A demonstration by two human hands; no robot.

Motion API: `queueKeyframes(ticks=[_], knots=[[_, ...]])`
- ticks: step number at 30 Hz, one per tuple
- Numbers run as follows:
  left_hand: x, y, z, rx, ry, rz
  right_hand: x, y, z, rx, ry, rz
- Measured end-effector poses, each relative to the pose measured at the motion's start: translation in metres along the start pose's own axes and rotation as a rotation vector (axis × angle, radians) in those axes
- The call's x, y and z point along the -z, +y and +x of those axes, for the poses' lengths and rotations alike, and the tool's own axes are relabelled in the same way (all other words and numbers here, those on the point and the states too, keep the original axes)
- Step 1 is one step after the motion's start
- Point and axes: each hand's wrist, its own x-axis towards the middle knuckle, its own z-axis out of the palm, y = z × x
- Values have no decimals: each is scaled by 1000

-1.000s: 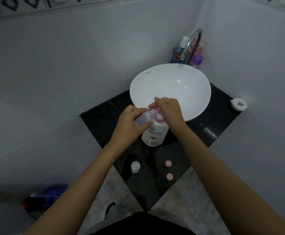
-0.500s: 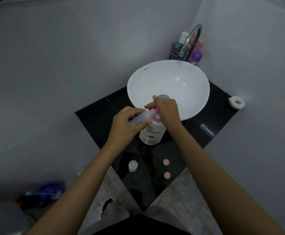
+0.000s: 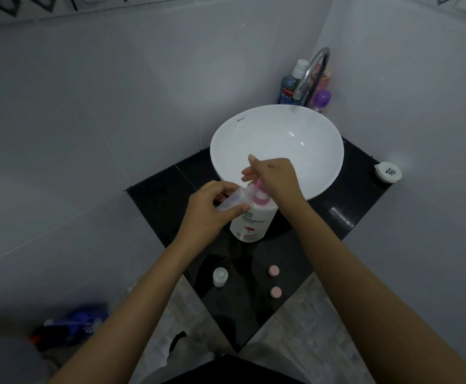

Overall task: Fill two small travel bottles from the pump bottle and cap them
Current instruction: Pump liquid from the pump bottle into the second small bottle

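Note:
A white pump bottle (image 3: 250,223) with a pink collar stands on the black counter (image 3: 157,195) in front of the sink. My left hand (image 3: 209,209) holds a small clear travel bottle (image 3: 233,200) tilted on its side, its mouth at the pump's spout. My right hand (image 3: 274,178) rests on top of the pink pump head, fingers partly spread. A second small travel bottle (image 3: 220,276) stands upright and uncapped near the counter's front. Two pink caps (image 3: 273,270) (image 3: 276,292) lie to its right.
A white bowl sink (image 3: 309,134) sits behind the pump bottle, with a chrome tap (image 3: 312,70) and several toiletry bottles (image 3: 290,87) in the corner. A round white container (image 3: 388,172) lies at the counter's right end. White tiled walls close in both sides. A blue object (image 3: 74,325) lies on the floor.
Both hands stay at the pump bottle; my right hand has lifted slightly on the pump head. The camera view has shifted a little.

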Motion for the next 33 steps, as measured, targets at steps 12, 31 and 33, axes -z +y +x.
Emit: queueKeyframes(ticks=[12, 31, 33], knots=[[-2, -9, -2, 38, -40, -14, -17, 22, -9, 31, 75, 6], [-3, -10, -3, 31, -26, -53, -11, 22, -8, 71, 49, 68], [-2, -7, -1, 26, -19, -68, -6, 15, -8, 77, 70, 137]])
